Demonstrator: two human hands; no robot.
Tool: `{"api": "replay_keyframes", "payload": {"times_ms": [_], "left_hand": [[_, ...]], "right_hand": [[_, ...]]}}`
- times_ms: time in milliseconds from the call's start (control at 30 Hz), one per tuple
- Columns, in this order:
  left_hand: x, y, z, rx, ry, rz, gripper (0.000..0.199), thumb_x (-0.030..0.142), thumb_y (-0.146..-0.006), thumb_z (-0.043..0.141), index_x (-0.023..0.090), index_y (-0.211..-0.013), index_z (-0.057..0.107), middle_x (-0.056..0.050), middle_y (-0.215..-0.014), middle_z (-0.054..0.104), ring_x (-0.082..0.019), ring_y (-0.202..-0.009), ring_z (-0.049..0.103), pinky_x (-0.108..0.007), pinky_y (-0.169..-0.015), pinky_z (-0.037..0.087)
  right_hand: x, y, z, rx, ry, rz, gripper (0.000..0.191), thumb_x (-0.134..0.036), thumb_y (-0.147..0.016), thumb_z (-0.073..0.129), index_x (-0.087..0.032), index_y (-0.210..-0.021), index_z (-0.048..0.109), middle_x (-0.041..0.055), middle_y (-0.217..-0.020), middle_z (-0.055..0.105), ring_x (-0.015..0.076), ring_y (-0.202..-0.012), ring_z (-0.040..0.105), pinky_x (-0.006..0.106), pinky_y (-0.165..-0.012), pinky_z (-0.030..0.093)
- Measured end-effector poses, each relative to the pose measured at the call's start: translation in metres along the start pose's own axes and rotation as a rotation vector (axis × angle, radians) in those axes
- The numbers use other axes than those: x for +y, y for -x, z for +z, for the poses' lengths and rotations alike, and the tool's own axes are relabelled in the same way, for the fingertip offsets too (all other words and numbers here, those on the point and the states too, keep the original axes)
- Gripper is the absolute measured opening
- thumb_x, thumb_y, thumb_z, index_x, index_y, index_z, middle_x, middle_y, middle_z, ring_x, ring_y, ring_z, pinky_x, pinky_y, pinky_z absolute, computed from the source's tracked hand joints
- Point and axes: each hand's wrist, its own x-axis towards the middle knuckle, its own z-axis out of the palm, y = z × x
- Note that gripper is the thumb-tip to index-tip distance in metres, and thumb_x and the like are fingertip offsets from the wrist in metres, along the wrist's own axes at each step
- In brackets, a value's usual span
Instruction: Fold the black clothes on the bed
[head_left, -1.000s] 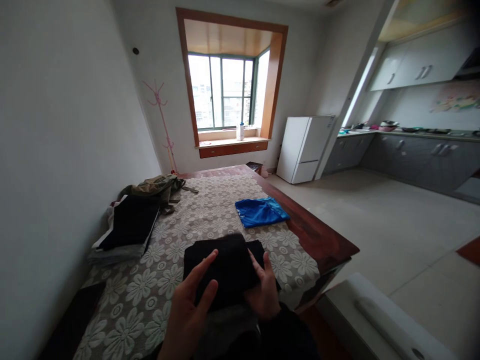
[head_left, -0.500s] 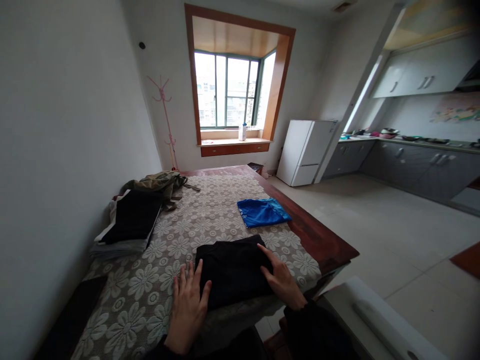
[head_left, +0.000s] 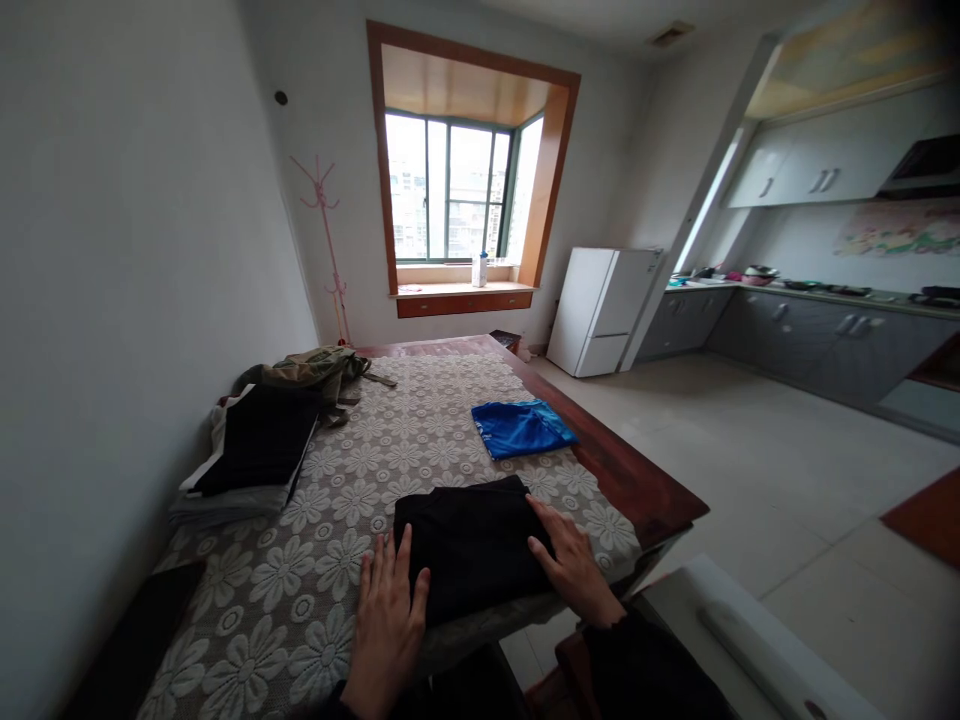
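A folded black garment (head_left: 471, 552) lies flat near the front edge of the table, which is covered by a flowered lace tablecloth (head_left: 289, 570). My left hand (head_left: 390, 610) rests along its left side, fingers stretched out and thumb on the cloth. At the right side, my right hand (head_left: 571, 560) touches the garment with its fingers extended and apart. Neither hand grips it. Beyond it, toward the right edge of the table, is a folded blue garment (head_left: 523, 428).
On the left by the wall sits a stack of folded clothes (head_left: 259, 445), black on top, beside a camouflage backpack (head_left: 311, 370). A dark flat object (head_left: 139, 635) lies at the near left. A white surface (head_left: 720, 640) stands at right; a fridge (head_left: 604, 310) is farther back.
The view has shifted slightly. Both hands stay at the sides of the black garment, with little movement; the garment looks the same.
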Motion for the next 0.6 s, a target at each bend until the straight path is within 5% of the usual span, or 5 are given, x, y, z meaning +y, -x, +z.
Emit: {"api": "replay_keyframes", "payload": {"times_ms": [133,267,467,600], "left_hand": [[0.007,0.002,-0.001,-0.026,0.01,-0.018,0.062,0.039,-0.104,0.031,0.013,-0.16,0.034,-0.018,-0.167,0.036,-0.034,-0.159,0.018,-0.064,-0.128,0.018],[0.013,0.0,-0.008,-0.04,0.211,-0.122,0.065,0.043,-0.102,0.037,0.016,-0.16,0.032,-0.015,-0.167,0.037,-0.032,-0.159,0.017,-0.061,-0.129,0.016],[0.013,-0.011,-0.019,-0.038,0.811,-0.264,0.064,0.045,-0.098,0.046,0.026,-0.158,0.034,-0.009,-0.168,0.038,-0.027,-0.154,0.034,-0.048,-0.125,0.036],[0.004,-0.021,-0.021,-0.21,1.146,-0.363,0.082,0.052,-0.096,0.049,0.026,-0.164,0.011,-0.014,-0.153,0.058,-0.029,-0.137,0.059,-0.048,-0.11,0.053]], "right_hand": [[0.005,0.0,-0.001,-0.006,0.046,-0.003,0.073,-0.044,-0.097,0.049,-0.031,-0.164,0.022,0.0079,-0.154,0.055,0.0301,-0.141,0.049,0.057,-0.119,0.034],[0.008,0.001,0.005,0.008,0.09,-0.051,0.067,-0.042,-0.099,0.046,-0.036,-0.163,0.026,0.0037,-0.155,0.055,0.0289,-0.142,0.049,0.058,-0.125,0.027],[0.014,0.008,0.015,0.046,0.091,-0.086,0.065,-0.035,-0.101,0.042,-0.031,-0.163,0.024,0.0061,-0.164,0.043,0.0324,-0.151,0.04,0.066,-0.124,0.026],[0.016,0.007,0.013,0.032,0.053,-0.121,0.063,-0.034,-0.102,0.04,-0.03,-0.163,0.024,0.0072,-0.165,0.04,0.032,-0.152,0.039,0.067,-0.124,0.027]]}}
